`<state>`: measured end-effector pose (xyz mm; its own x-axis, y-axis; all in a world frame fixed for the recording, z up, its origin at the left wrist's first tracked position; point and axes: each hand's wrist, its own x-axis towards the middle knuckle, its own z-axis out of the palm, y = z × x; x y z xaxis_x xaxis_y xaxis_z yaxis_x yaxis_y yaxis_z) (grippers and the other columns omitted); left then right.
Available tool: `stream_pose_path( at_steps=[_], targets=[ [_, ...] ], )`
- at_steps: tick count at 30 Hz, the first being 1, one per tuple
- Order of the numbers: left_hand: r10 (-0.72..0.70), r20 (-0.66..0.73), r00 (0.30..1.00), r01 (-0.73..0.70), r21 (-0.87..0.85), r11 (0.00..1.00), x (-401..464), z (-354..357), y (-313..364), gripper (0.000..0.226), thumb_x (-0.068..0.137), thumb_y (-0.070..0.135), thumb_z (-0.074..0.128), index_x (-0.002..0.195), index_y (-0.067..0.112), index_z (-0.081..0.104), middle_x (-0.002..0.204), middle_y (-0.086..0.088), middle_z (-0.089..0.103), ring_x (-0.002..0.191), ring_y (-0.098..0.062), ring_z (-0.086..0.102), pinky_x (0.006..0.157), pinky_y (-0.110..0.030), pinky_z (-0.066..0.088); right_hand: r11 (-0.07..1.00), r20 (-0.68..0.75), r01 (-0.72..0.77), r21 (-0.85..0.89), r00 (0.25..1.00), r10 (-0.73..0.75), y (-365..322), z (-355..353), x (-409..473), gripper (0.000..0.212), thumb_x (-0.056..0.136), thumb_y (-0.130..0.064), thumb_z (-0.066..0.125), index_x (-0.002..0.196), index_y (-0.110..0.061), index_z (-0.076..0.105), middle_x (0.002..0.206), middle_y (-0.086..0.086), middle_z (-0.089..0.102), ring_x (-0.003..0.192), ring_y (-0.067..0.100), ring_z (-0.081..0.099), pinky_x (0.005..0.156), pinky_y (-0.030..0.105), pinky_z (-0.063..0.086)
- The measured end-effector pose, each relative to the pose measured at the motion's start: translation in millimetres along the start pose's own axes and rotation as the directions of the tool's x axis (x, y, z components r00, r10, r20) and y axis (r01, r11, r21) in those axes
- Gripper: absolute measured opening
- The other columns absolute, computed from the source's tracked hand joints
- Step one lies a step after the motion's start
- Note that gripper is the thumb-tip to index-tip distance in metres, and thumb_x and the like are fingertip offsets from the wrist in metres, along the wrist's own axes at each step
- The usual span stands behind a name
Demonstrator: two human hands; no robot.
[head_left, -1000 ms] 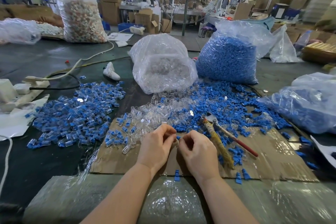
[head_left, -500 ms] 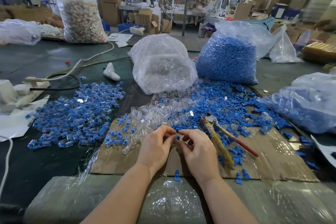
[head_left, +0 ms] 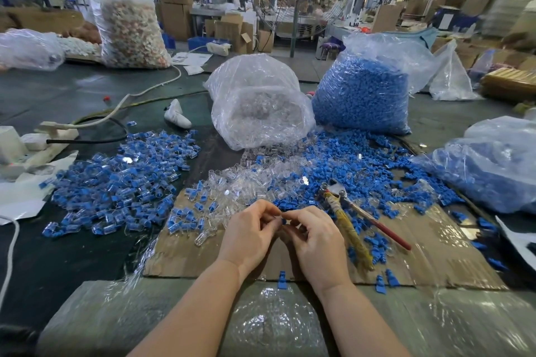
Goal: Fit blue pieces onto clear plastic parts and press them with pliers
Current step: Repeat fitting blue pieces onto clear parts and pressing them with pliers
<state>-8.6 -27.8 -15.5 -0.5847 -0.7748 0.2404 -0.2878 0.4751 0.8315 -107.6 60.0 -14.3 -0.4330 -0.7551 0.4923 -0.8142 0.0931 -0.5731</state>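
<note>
My left hand (head_left: 249, 235) and my right hand (head_left: 316, 238) meet fingertip to fingertip above the cardboard sheet (head_left: 435, 258). Between them a small blue piece (head_left: 284, 221) shows, pinched by my right fingers. My left fingers are curled against it, probably on a clear plastic part that I cannot make out. The pliers (head_left: 348, 223), with one tape-wrapped and one red handle, lie on the cardboard just right of my right hand. Loose clear parts (head_left: 246, 182) and loose blue pieces (head_left: 362, 174) are heaped beyond my hands.
A pile of assembled blue-and-clear parts (head_left: 121, 180) lies to the left. Behind stand a bag of clear parts (head_left: 258, 107) and a bag of blue pieces (head_left: 365, 90); another blue-filled bag (head_left: 493, 165) sits at right. A power strip with cables (head_left: 43, 136) is far left.
My hands rose slightly and their fingertips closed together; the blue piece between them is now plainly visible. The pliers and piles have not moved.
</note>
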Motion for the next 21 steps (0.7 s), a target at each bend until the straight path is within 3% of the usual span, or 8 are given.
stream_pose_path(
  at_steps=[7, 10, 13, 15, 17, 19, 21],
  targets=[
    [0.000, -0.003, 1.000, 0.000, -0.015, 1.000, 0.0, -0.1, 2.1, 0.012, 0.086, 0.016, 0.065, 0.088, 0.027, 0.061, 0.079, 0.010, 0.064, 0.075, -0.003, 0.060, 0.072, -0.015, 0.050, 1.000, -0.030, 0.006, -0.026, 1.000, -0.007, -1.8, 0.2, -0.6, 0.020, 0.078, -0.012, 0.071, 0.098, -0.016, 0.068, 0.090, -0.008, 0.062, 0.089, 0.010, 0.056, 0.080, 0.020, 0.045],
    [-0.009, 0.003, 1.000, 0.009, -0.009, 1.000, -0.5, -0.7, 3.0, 0.013, 0.086, 0.016, 0.065, 0.088, 0.028, 0.060, 0.078, 0.012, 0.063, 0.073, 0.001, 0.059, 0.070, -0.011, 0.048, 0.996, -0.101, -0.017, -0.093, 0.995, 0.008, -2.8, -2.0, 1.5, 0.020, 0.078, -0.008, 0.070, 0.097, -0.012, 0.068, 0.091, -0.003, 0.062, 0.091, 0.017, 0.056, 0.084, 0.029, 0.043],
    [-0.014, 0.010, 1.000, 0.014, -0.038, 0.999, -1.2, -0.7, 4.7, 0.017, 0.086, 0.014, 0.064, 0.085, 0.030, 0.057, 0.075, 0.013, 0.062, 0.070, 0.006, 0.058, 0.065, -0.006, 0.045, 0.969, -0.194, -0.133, -0.210, 0.977, 0.092, -2.8, -9.0, 4.4, 0.024, 0.081, -0.012, 0.069, 0.104, -0.012, 0.067, 0.102, 0.003, 0.062, 0.100, 0.024, 0.056, 0.088, 0.038, 0.039],
    [-0.012, 0.007, 1.000, 0.012, -0.044, 0.999, -1.7, -0.9, 5.2, 0.018, 0.086, 0.014, 0.064, 0.084, 0.030, 0.057, 0.074, 0.014, 0.062, 0.071, 0.011, 0.056, 0.065, -0.005, 0.043, 0.903, -0.199, -0.256, -0.345, 0.960, 0.196, -1.5, -16.8, 5.7, 0.033, 0.086, -0.024, 0.063, 0.117, -0.015, 0.060, 0.117, 0.005, 0.057, 0.113, 0.025, 0.050, 0.096, 0.040, 0.034],
    [-0.013, 0.004, 1.000, 0.013, -0.050, 0.999, -1.9, -1.1, 5.2, 0.017, 0.086, 0.014, 0.064, 0.084, 0.029, 0.057, 0.073, 0.015, 0.061, 0.069, 0.011, 0.056, 0.064, -0.004, 0.043, 0.761, -0.158, -0.391, -0.517, 0.918, 0.365, 4.3, -28.5, 7.8, 0.048, 0.091, -0.041, 0.050, 0.133, -0.018, 0.044, 0.134, 0.010, 0.046, 0.125, 0.027, 0.040, 0.104, 0.045, 0.027],
    [-0.015, -0.001, 1.000, 0.015, -0.050, 0.999, -1.8, -1.0, 4.8, 0.015, 0.086, 0.015, 0.064, 0.084, 0.028, 0.058, 0.073, 0.014, 0.062, 0.068, 0.007, 0.057, 0.065, -0.005, 0.043, 0.607, -0.077, -0.463, -0.647, 0.831, 0.551, 12.2, -41.6, 11.3, 0.063, 0.092, -0.054, 0.036, 0.144, -0.021, 0.022, 0.147, 0.014, 0.032, 0.136, 0.031, 0.028, 0.110, 0.052, 0.018],
    [-0.015, -0.001, 1.000, 0.015, -0.033, 0.999, -1.8, -1.0, 5.0, 0.013, 0.086, 0.015, 0.064, 0.086, 0.028, 0.059, 0.075, 0.014, 0.062, 0.068, 0.004, 0.057, 0.066, -0.006, 0.044, 0.545, 0.007, -0.476, -0.690, 0.748, 0.663, 20.2, -51.9, 14.3, 0.073, 0.090, -0.062, 0.031, 0.148, -0.023, 0.009, 0.151, 0.012, 0.027, 0.138, 0.031, 0.025, 0.111, 0.057, 0.013]
  ],
)
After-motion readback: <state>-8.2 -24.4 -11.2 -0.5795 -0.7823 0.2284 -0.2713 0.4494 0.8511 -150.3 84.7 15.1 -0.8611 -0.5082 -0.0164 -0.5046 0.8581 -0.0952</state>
